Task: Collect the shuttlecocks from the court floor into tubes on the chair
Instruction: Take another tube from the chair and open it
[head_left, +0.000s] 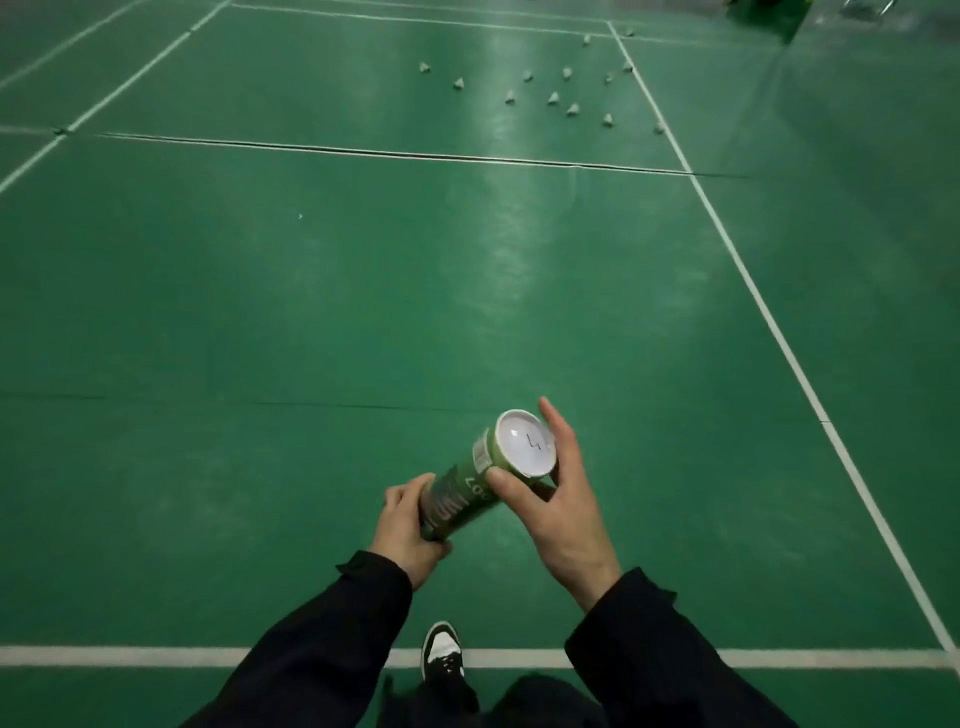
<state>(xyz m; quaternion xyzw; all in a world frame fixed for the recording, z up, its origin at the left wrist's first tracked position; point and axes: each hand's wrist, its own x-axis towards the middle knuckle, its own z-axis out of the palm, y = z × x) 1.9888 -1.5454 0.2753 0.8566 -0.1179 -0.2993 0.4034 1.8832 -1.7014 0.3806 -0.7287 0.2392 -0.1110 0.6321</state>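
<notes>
A green cardboard tube (470, 493) with a white cap (526, 442) is gripped by the left hand (408, 530) and right hand (558, 499). Over a dozen white feathered shuttlecocks (553, 97) are left scattered far ahead; collection seems barely begun.

Tube (470, 493) sitting lower centre of frame, left hand (405, 525) gripping its near end, right hand (558, 499) gripping its capped far end. Shuttlecocks (553, 97) lying scattered upper right on court floor (311, 286). Shoe (442, 649) sitting bottom centre, below the hands.
</notes>
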